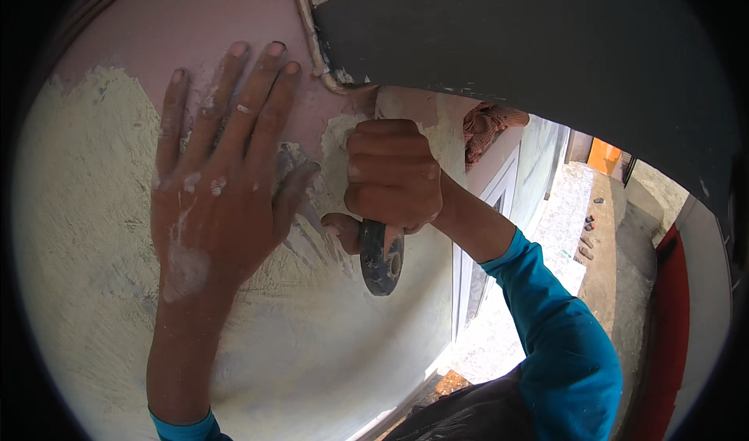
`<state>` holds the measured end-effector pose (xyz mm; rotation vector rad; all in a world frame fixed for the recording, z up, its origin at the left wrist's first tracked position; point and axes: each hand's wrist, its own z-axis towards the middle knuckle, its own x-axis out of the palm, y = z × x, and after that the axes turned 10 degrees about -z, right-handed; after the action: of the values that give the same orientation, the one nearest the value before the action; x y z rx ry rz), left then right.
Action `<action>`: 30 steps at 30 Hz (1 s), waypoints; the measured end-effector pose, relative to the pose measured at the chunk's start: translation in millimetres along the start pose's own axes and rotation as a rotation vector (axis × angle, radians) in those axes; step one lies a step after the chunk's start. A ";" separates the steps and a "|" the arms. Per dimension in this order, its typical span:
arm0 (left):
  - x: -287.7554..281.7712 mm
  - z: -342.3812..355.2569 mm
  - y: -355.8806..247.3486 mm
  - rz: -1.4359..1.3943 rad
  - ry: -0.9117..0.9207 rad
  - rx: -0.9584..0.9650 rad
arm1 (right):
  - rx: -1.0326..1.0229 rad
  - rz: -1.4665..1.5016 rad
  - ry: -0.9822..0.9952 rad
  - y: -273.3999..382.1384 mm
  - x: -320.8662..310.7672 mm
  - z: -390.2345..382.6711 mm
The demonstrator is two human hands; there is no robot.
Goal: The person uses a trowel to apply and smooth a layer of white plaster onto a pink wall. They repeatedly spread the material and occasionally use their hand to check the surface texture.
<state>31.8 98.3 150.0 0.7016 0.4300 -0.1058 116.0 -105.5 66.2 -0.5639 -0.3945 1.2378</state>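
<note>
My left hand [218, 191] lies with fingers stretched out on a wall [86, 207] coated patchily in pale cream filler over pink paint, white smears on its back and fingers. Just to its right, my right hand [390, 172] is closed in a fist round a tool with a dark, worn handle [381, 265], whose lower end has a hole. The tool's blade is hidden behind or beside my hands against the wall, so I cannot make it out clearly.
A dark grey overhang [530, 35] curves across the top right, edged by a pale pipe or cable [308, 27]. Behind my right arm are brown cloth [484, 129], a white-framed window [491, 207], a walkway [605, 269] with footwear [587, 252], an orange panel [602, 154] and a red curved strip [671, 300].
</note>
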 end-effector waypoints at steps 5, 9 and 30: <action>2.5 2.9 -5.0 0.106 0.044 -0.028 | 0.034 -0.045 -0.035 -10.3 0.6 -0.4; 9.1 7.0 -4.7 0.245 0.067 -0.028 | -0.108 -0.019 -0.226 -9.6 4.3 1.4; 1.5 -0.1 5.3 0.264 0.035 0.075 | -0.034 -0.030 -0.136 6.1 13.4 9.2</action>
<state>34.3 102.5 152.5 0.8292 0.3647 0.1395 109.9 -89.6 69.7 -0.5027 -0.5372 1.2456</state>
